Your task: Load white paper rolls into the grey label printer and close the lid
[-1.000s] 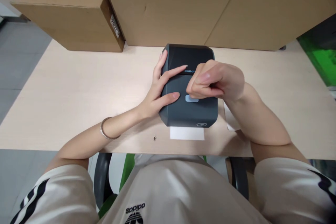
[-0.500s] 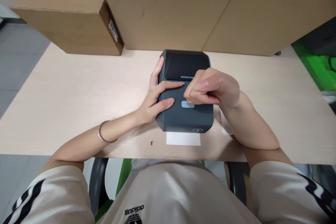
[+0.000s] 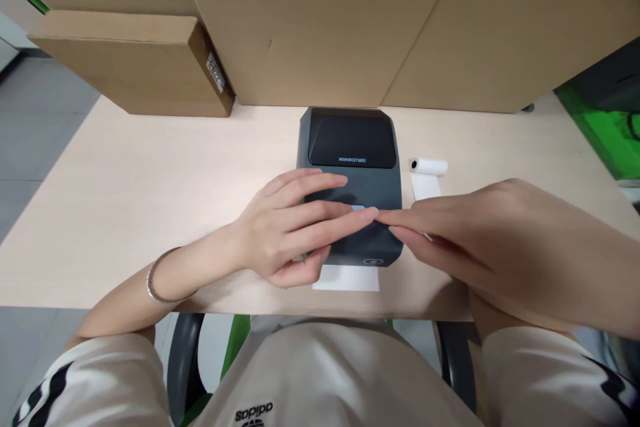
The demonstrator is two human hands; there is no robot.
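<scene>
A dark grey label printer (image 3: 360, 187) with a black window and a light blue button sits on the table. My left hand (image 3: 290, 223) lies over its left side and front, fingers stretched out. My right hand (image 3: 465, 233) is at the printer's right edge. Its index fingertip meets or nearly meets the left index fingertip over the printer, and its thumb points left below. The other right fingers are mostly hidden. A white paper strip (image 3: 346, 278) sticks out from under the printer's near edge. Behind my right hand lies a small white paper roll (image 3: 431, 167), partly unrolled.
Large cardboard boxes (image 3: 320, 27) stand along the table's far side. A flatter cardboard box (image 3: 130, 73) leans at the back left. The pale wooden table (image 3: 150, 173) ends just in front of my body. Green and black items (image 3: 595, 120) are beyond its right end.
My left hand has shifted nearer, its fingers straightening across the printer. My right hand has gone from a curled fist over the button to the right edge, uncovering the paper roll.
</scene>
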